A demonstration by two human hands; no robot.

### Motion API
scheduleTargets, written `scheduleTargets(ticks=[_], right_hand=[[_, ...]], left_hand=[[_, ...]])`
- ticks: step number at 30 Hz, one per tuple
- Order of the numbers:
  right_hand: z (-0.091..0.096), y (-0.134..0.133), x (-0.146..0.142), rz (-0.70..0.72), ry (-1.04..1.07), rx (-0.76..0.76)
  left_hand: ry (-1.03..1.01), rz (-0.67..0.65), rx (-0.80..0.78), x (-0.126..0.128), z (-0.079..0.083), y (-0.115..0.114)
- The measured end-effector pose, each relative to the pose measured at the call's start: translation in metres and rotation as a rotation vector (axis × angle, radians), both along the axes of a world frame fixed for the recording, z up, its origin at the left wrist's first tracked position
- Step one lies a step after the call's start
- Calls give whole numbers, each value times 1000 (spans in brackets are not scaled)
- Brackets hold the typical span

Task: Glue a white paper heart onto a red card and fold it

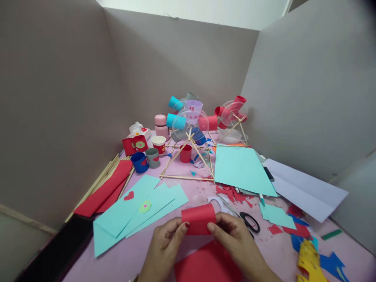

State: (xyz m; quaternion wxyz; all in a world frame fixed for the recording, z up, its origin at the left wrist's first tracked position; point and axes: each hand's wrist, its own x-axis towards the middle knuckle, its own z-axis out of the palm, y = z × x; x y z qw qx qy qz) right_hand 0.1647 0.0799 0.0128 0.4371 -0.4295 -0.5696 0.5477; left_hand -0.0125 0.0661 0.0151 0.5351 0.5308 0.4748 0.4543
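A rolled piece of red paper [199,220] is held level between my two hands, above the front of the table. My left hand [168,241] pinches its left end with thumb and fingers. On the opposite end my right hand [232,235] has the same kind of pinch. Below the roll lies a flat red paper sheet [210,263], partly hidden by my hands. Scissors with black handles [249,221] rest just beyond my right hand. To the left are pale turquoise paper pieces [158,203], two of them bearing a heart and a flower.
A Ferris-wheel model of sticks and clear discs [190,136] stands mid-table, with a second wheel model [239,117] behind right. Small paper cups [152,158] and a pink flask [161,126] stand left. Turquoise sheets [243,168], lilac paper [305,188] and red scraps [235,194] lie right.
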Motion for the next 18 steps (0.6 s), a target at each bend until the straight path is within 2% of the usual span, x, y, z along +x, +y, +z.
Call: scheduleTargets(ticks=[6, 9, 13, 16, 18], right_hand=[[0, 0, -2, -4, 17, -24], [-2, 0, -2, 11, 28, -27], [-8, 0, -1, -5, 105, -90], [-12, 1, 2, -29, 167, -180], [-14, 2, 5, -15, 189, -250]], left_hand=[[28, -27, 74, -3, -1, 2], [105, -26, 151, -5, -2, 2], [353, -16, 400, -6, -2, 0], [498, -60, 602, -4, 2, -3], [543, -99, 676, -3, 5, -4]])
